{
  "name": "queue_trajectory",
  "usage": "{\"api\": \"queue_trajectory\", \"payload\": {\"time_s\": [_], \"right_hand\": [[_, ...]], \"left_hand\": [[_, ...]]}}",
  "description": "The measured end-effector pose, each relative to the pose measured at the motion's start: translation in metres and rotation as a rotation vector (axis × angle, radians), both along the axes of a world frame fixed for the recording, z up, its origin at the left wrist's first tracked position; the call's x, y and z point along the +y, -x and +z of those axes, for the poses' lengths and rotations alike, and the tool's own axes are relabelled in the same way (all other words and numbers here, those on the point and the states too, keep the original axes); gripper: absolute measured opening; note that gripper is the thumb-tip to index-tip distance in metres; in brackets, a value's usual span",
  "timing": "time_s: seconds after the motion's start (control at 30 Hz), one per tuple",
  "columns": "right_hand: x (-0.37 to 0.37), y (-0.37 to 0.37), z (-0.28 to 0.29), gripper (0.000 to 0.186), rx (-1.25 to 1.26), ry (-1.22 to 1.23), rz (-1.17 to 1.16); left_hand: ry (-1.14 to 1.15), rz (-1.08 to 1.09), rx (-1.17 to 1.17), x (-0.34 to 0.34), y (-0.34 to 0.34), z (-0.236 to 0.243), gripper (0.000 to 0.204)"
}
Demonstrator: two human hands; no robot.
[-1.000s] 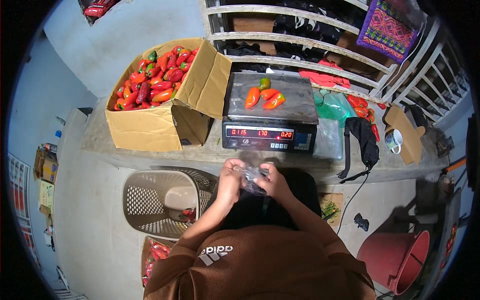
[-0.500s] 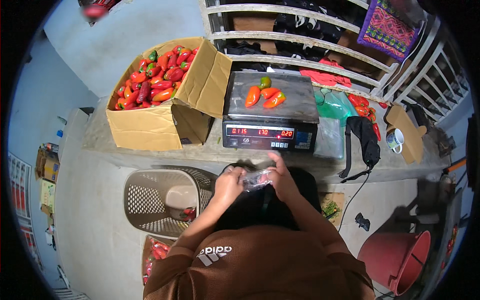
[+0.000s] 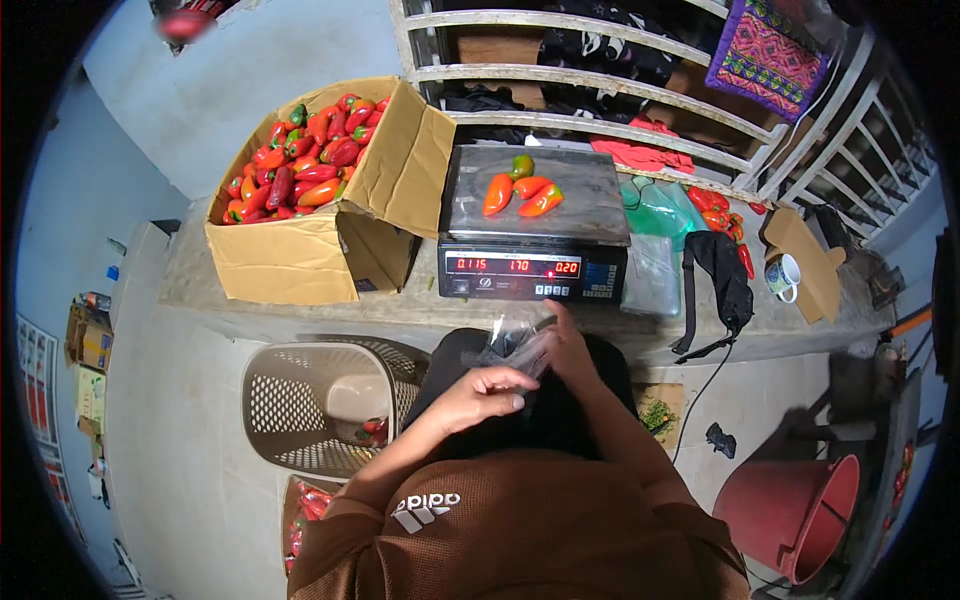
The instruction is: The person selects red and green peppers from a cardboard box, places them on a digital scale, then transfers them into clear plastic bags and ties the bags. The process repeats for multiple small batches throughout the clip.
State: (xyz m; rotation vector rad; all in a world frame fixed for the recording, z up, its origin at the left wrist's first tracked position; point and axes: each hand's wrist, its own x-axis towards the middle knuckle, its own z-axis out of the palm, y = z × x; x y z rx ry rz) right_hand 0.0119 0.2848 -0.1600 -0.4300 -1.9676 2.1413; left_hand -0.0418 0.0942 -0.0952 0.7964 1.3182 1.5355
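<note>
- Grip: the right hand [image 3: 570, 350] is pinching a crumpled clear plastic bag [image 3: 518, 345] in front of the scale [image 3: 590, 215]; the left hand [image 3: 468, 400] is lying at the bag's lower edge, thumb and fingers looking parted. Whether film is lying between them cannot be told.
- Hazard, judged: the bag's thin film could be clinging to itself or tearing, uneven pulling being the likely cause.
- Hazard, judged: four peppers [image 3: 541, 201] are resting loose on the scale's plate; a knock from a raised hand could be sending them rolling, their rounded sides offering little hold.
- Edge: the concrete ledge [image 3: 190, 275] is ending just in front of the scale; anything slipping forward could be dropping past it.
- Sides: a cardboard box [image 3: 285, 262] is standing just left of the scale; flat clear bags [image 3: 650, 285] are lying beside the scale's right, a black pouch [image 3: 720, 285] farther right.
- Below: a lattice basket [image 3: 285, 388] is standing in front and left of the scale, narrowing room on that side.
- Room: the straight approach to the scale's front is showing nothing solid.
</note>
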Motion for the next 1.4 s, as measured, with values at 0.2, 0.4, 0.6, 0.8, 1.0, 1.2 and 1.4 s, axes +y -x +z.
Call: {"api": "queue_trajectory", "payload": {"time_s": [0.2, 0.4, 0.6, 0.8, 1.0, 1.2, 1.4], "right_hand": [[0.001, -0.017, 0.029, 0.049, 0.005, 0.756, 0.273], [0.010, 0.007, 0.009, 0.048, -0.220, -1.049, 0.112], [0.003, 0.016, 0.011, 0.033, -0.309, -1.473, -0.106], [0.049, 0.037, 0.019, 0.043, 0.061, -1.184, 0.344], [0.103, 0.143, 0.061, 0.037, 0.231, -1.437, -0.120], [0.116, 0.164, 0.068, 0.033, 0.086, -1.604, -0.147], [0.099, 0.133, 0.066, 0.029, 0.230, -1.154, 0.039]], "left_hand": [[0.293, 0.503, 0.665, 0.013, 0.037, -0.049, 0.037], [0.460, 0.548, 1.049, 0.030, 0.032, -0.048, 0.052], [0.656, 0.417, 1.018, 0.037, 0.040, -0.052, 0.050], [0.477, 0.509, 0.901, 0.034, 0.043, -0.079, 0.036], [0.332, 0.547, 0.964, 0.042, 0.044, -0.083, 0.023], [0.395, 0.463, 1.006, 0.041, 0.048, -0.085, 0.026], [0.456, 0.464, 0.986, 0.043, 0.048, -0.080, 0.031]]}}
